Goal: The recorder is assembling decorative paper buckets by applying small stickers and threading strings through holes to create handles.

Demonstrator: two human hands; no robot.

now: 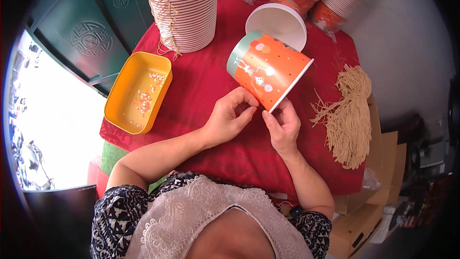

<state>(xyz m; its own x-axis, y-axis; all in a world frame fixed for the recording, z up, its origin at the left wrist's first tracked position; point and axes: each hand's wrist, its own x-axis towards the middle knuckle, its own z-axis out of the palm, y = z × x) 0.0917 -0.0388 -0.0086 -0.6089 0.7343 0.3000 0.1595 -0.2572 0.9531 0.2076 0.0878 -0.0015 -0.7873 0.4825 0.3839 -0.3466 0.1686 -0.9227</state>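
An orange paper bucket (275,69) with a pale green base band, a white rim and a printed skeleton figure lies tipped on its side over the table, its mouth facing lower right. My right hand (284,127) grips the bucket's rim, thumb outside and the other fingers partly hidden behind the edge. Close to the same part of the rim, my left hand (231,117) is closed in a pinch at the bucket's side; anything between its fingertips is too small to make out. Behind the bucket lies another paper bucket (275,23), its white inside showing.
A tall stack of white-rimmed buckets (184,9) with tan cords hanging down stands at the back left. The yellow tub (166,84) at left holds small pale and orange bits. A bundle of tan cords (352,120) lies at right. More stacked buckets (330,12) lean behind.
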